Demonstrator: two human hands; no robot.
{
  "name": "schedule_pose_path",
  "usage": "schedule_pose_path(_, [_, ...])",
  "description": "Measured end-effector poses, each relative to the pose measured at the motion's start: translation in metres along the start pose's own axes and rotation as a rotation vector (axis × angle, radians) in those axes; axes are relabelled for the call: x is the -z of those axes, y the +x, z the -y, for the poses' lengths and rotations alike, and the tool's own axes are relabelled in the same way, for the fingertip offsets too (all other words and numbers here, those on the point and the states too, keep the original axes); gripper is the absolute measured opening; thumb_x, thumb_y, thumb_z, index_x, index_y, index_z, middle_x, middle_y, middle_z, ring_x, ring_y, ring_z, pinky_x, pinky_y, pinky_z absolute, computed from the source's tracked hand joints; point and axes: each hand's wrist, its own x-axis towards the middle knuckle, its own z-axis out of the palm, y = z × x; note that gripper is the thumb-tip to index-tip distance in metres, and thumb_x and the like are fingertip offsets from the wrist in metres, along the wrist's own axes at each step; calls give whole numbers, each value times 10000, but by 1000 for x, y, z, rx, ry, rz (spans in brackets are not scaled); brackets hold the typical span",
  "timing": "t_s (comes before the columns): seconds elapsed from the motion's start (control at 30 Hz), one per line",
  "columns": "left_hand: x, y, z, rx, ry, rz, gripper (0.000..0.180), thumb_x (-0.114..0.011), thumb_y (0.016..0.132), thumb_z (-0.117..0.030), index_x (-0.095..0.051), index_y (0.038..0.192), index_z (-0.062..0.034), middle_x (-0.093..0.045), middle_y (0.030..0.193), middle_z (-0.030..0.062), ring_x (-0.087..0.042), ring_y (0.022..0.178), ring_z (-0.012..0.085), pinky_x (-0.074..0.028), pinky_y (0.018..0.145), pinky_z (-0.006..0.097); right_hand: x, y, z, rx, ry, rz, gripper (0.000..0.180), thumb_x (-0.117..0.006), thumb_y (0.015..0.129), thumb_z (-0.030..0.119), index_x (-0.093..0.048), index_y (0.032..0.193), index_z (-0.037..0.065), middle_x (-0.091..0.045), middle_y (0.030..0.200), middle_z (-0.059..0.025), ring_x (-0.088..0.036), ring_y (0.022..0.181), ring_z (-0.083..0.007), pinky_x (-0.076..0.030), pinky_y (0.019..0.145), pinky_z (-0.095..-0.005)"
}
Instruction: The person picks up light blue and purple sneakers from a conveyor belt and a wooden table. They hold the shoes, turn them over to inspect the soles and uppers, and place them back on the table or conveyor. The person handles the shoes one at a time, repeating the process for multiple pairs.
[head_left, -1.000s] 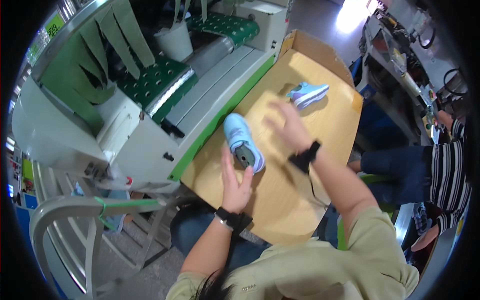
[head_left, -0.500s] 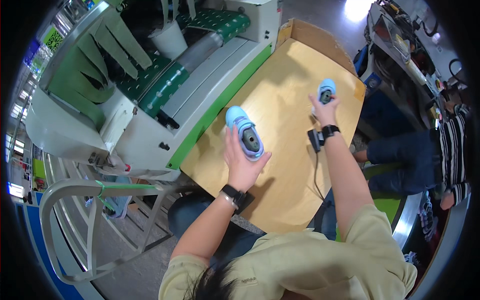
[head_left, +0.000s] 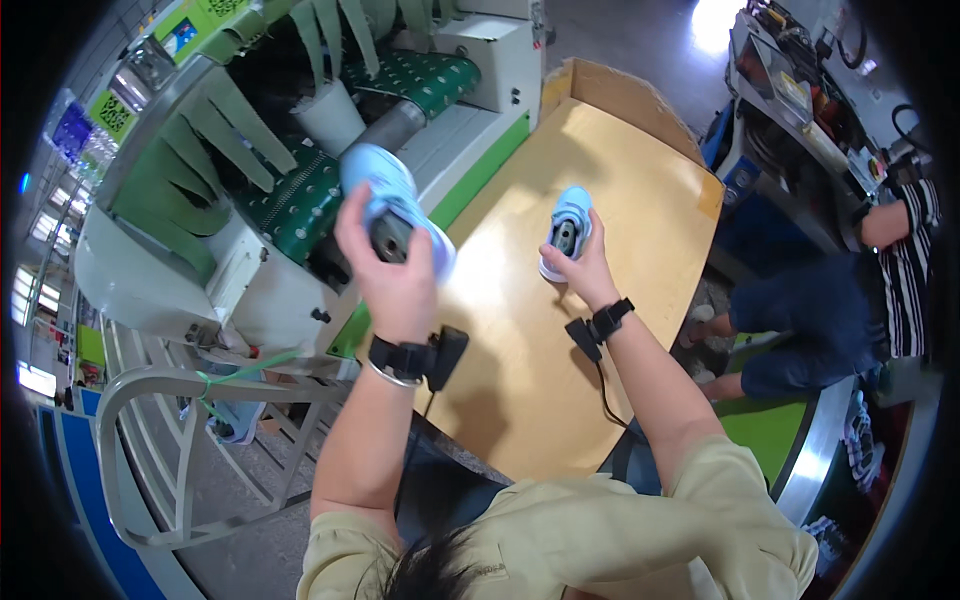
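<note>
Blue shoe [head_left: 372, 172] up in the air at the table's [head_left: 640, 260] left edge, a touch blurred, my left hand [head_left: 395, 290] clamped round its heel half! Over the table's middle, my right hand [head_left: 582, 265] grips the partner shoe [head_left: 572, 206], toe pointing away from me; whether its sole touches the table, I can't tell. Hands apart, then. Left of the table, the white machine [head_left: 140, 265] with its green belt [head_left: 297, 222]; right of it, a co-worker [head_left: 810, 310].
</note>
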Motion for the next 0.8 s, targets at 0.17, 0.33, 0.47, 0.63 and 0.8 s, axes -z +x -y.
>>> schedule_pose_path(0.17, [29, 82, 20, -238, 422, -233, 702, -640, 788, -6, -433, 1456, -60, -403, 1467, 201, -404, 1377, 394, -308, 1162, 470, -17, 12, 1, 1, -4, 93, 846, -771, 787, 179, -343, 1499, 14, -473, 1423, -264, -469, 1333, -417, -378, 1137, -417])
schedule_pose_path(0.33, [56, 106, 43, 28, 437, -228, 771, -686, 807, -119, -373, 1509, -56, -294, 1562, 243, -326, 1435, 430, -303, 1167, 495, -10, -72, 44, 41, 141, 476, 865, -747, 775, 98, -337, 1534, 33, -463, 1469, -241, -448, 1391, -353, -365, 1154, -390])
schedule_pose_path(0.47, [36, 40, 23, -200, 311, -124, 772, -679, 858, -91, -328, 1543, -23, -220, 1599, 272, -244, 1487, 442, -258, 1198, 501, 2, -61, 69, -37, 55, 409, 878, -803, 761, 139, -368, 1519, 57, -525, 1410, -221, -535, 1311, -297, -428, 1095, -391])
schedule_pose_path(0.63, [46, -95, 76, 256, 614, 416, 808, -671, 901, -282, -280, 1579, -83, -214, 1646, 197, -90, 1543, 431, -107, 1173, 705, -5, 28, 146, 217, 293, 207, 783, -817, 786, 219, -396, 1430, 77, -620, 1240, -177, -633, 1128, -280, -497, 984, -379])
schedule_pose_path(0.8, [41, -181, 111, 491, 892, 860, 958, -554, 912, -609, -161, 1626, -106, -15, 1695, 218, 29, 1552, 454, -48, 1145, 747, -65, 160, 244, 634, 290, 24, 721, -815, 791, 186, -408, 1376, 75, -625, 1247, -185, -616, 1188, -340, -473, 1019, -400])
